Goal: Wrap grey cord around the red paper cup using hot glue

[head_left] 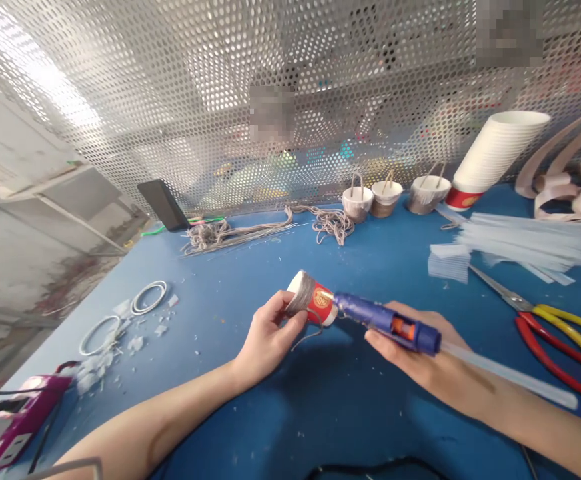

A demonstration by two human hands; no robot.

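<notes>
In my left hand [270,333] is a red-and-white paper cup [324,307], tilted on its side, its fingers and thumb closed around it. Grey cord [302,293] is wound round part of the cup, and a loose end hangs below. My right hand [425,353] grips a blue hot glue gun [370,313], its nozzle at the red side of the cup; whether it touches I cannot tell. A long clear glue stick [515,373] sticks out of the gun's back. The right fingers are partly hidden behind the gun.
Along the back stand several small cord-wrapped cups [423,199], a leaning paper cup stack [500,150] and tangled cord [333,225]. At right lie clear glue sticks [535,239], scissors [525,305] and ribbon [565,193]. A phone [164,205], white rings [149,298] and a purple power strip [25,417] are left.
</notes>
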